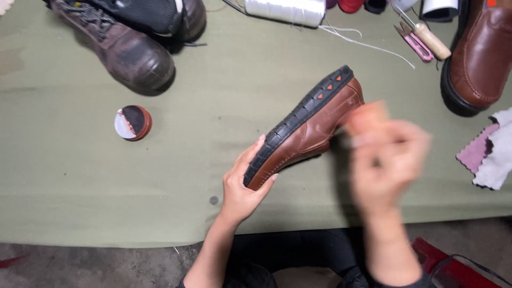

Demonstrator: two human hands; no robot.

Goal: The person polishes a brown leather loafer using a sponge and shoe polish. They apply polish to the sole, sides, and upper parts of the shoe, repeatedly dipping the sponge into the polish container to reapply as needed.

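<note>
Brown leather makes up the shoe (314, 125) at the middle of the olive-green surface (69, 181); it is tipped on its side so the black ridged sole with small orange triangles faces up and to the left. The left hand (242, 184) cups the toe end, fingers curled round the sole edge and thumb under the upper, a closed grip on the shoe. The right hand (386, 157) sits at the heel end, just beside or touching it, but it is badly blurred, so whether its grip is closed or holds anything cannot be told. To the left, well apart, a small round tin (133, 122) lies with a dark and white top. Behind it a worn dark boot (125, 50) lies at the far left edge. At the far right stands a second brown shoe (480, 56), and below it pink and grey cloth pieces (490, 149). Along the far edge rest a white thread spool (285, 10), pink snips (416, 42) and a wooden-handled awl (432, 40). Nothing lies between the hands and the shoe.
</note>
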